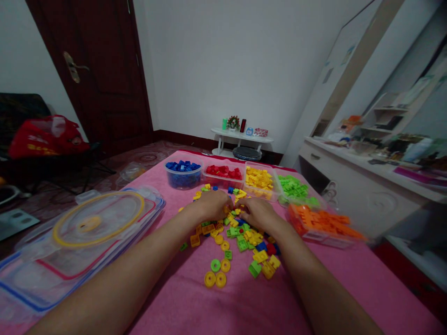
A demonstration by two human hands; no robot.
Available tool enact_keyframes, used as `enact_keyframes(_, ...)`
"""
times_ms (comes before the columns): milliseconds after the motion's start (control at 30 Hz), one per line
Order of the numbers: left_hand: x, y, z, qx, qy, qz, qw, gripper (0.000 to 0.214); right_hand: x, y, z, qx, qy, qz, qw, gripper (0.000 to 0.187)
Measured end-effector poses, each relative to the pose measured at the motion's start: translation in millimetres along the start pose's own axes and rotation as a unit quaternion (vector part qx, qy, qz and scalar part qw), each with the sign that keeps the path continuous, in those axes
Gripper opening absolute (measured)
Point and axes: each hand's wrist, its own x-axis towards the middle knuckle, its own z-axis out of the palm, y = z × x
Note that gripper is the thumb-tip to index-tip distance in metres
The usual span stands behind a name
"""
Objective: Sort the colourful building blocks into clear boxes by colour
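A loose pile of small plastic bricks (240, 237) in yellow, green, red and blue lies on the pink tablecloth (216, 307). My left hand (213, 204) rests on the far left part of the pile, knuckles up, fingers curled down into the bricks. My right hand (257, 211) sits beside it on the right, fingers also curled onto the bricks; the two hands nearly touch. What the fingertips hold is hidden. Beyond the hands stand tubs of sorted bricks: blue (183, 173), red (223, 175), yellow (259, 180), green (295, 188) and orange (323, 223).
A stack of clear container lids (80, 242) lies at the left of the table. A white dresser (366, 186) stands to the right, a small white side table (240, 138) by the far wall, a dark door (101, 70) and a chair with a red bag (45, 137) at left.
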Motion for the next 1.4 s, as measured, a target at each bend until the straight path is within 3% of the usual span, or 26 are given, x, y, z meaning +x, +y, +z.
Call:
enact_keyframes(267, 2, 9, 6.0, 0.080, -0.008, -0.010, 0.997, 0.026, -1, -2, -2, -0.004, 0.043, 0.021, 0.999, 0.017)
enact_keyframes(400, 1, 2, 7.0, 0.030, 0.014, -0.045, 0.998, 0.023, 6, 2, -8, 0.161, 0.091, 0.054, 0.981, 0.006)
enact_keyframes(500, 2, -2, 6.2, -0.021, 0.009, -0.054, 0.998, 0.018, 10, -2, -11, 0.391, 0.108, 0.081, 0.910, 0.014)
enact_keyframes(633, 5, -8, 0.3, -0.078, 0.004, -0.047, 0.996, 0.016, 8, -9, -16, 0.659, 0.106, 0.173, 0.725, 0.018)
enact_keyframes(700, 7, -12, -4.8, -0.093, 0.017, -0.041, 0.995, 0.016, 6, -9, -19, 0.750, 0.080, 0.185, 0.631, 0.020)
enact_keyframes(767, 9, -15, -11.1, -0.110, 0.023, -0.034, 0.993, 0.017, 6, -8, -22, 0.805, 0.042, 0.183, 0.563, 0.020)
enact_keyframes(800, 9, -16, -14.5, -0.119, 0.027, -0.033, 0.992, 0.018, 5, -8, -23, 0.818, 0.027, 0.186, 0.543, 0.019)
enact_keyframes(867, 9, -17, -21.4, -0.133, 0.040, -0.041, 0.989, 0.020, 6, -8, -24, 0.825, 0.014, 0.194, 0.530, 0.018)
enact_keyframes(1067, 6, -17, -36.6, -0.150, 0.071, -0.034, 0.986, 0.034, 9, -19, -18, 0.798, -0.022, 0.209, 0.565, 0.028)
enact_keyframes(1167, 5, -11, -40.2, -0.156, 0.095, -0.030, 0.983, 0.039, 8, -24, -16, 0.797, -0.066, 0.204, 0.565, 0.039)
enact_keyframes(1233, 5, -3, -40.8, -0.168, 0.121, -0.016, 0.978, 0.039, 7, -27, -17, 0.819, -0.099, 0.182, 0.536, 0.044)
enact_keyframes(1400, 5, 19, -34.5, -0.201, 0.142, 0.041, 0.968, 0.046, 6, -31, -17, 0.898, -0.115, 0.121, 0.407, 0.040)
